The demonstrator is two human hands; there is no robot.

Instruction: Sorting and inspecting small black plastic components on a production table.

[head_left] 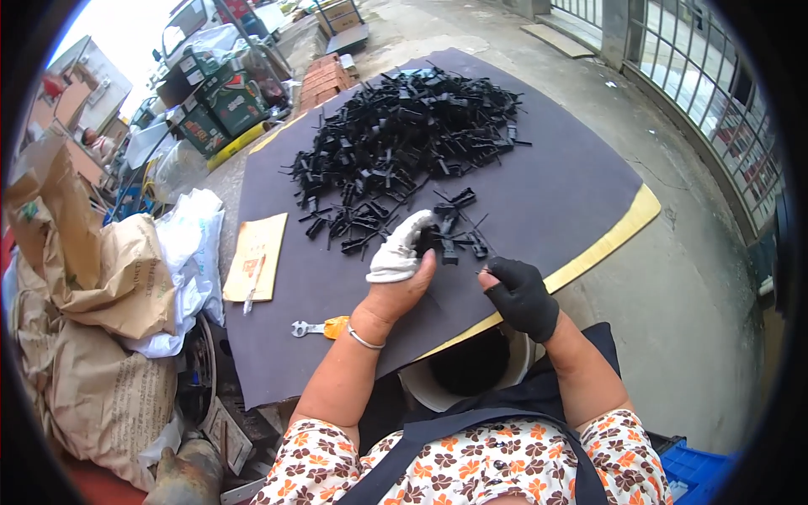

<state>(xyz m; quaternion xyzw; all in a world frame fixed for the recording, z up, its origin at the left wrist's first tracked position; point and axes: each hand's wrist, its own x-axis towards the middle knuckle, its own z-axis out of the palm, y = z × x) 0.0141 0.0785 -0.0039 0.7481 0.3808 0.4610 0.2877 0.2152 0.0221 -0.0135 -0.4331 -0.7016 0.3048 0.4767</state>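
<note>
A big heap of black plastic parts (412,118) with thin stems covers the far half of the dark board. Several loose black parts (358,225) lie nearer, left of my hands. My left hand (402,261), in a partial white glove with a bare thumb, curls around a black plastic part (427,241); its fingers hide much of it. More black pieces lie just beyond and beside those fingers. My right hand (522,296), in a black glove with bare fingertips, is closed in a pinch near the board's front edge. Whatever sits in that pinch is too small to name.
The dark board (581,185) has a yellow edge. On its left lie a tan booklet (257,252), a pen (252,284) and a wrench (310,328). Below the front edge stands a white bucket (518,362). Paper sacks (109,370) crowd the left; a metal fence (715,101) runs along the right.
</note>
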